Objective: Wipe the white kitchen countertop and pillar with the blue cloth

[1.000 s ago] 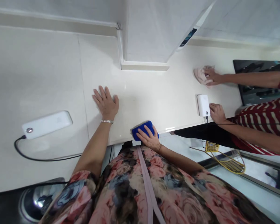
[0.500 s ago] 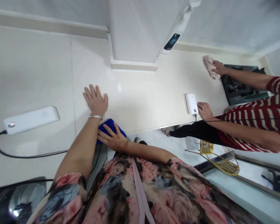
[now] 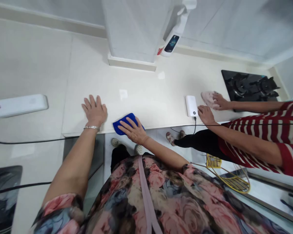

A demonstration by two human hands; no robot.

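On the pale countertop (image 3: 88,74) my left hand (image 3: 95,112) lies flat with its fingers spread and nothing in it; a silver bracelet circles the wrist. To its right, my right hand (image 3: 136,131) rests with fingers spread on top of a folded blue cloth (image 3: 118,127), which lies at the counter's front edge. The palm presses the cloth from above and the fingers are not wrapped round it.
White power banks lie at the left (image 3: 19,105) and right (image 3: 191,106). A spray bottle (image 3: 172,42) stands behind. Another person's hand holds a pale cloth (image 3: 208,98) near a black stove (image 3: 249,86). A yellow chair (image 3: 213,161) stands below.
My right hand and the blue cloth have moved right, away from my left wrist. The other person's cloth has come nearer the counter's front. The camera view has shifted.
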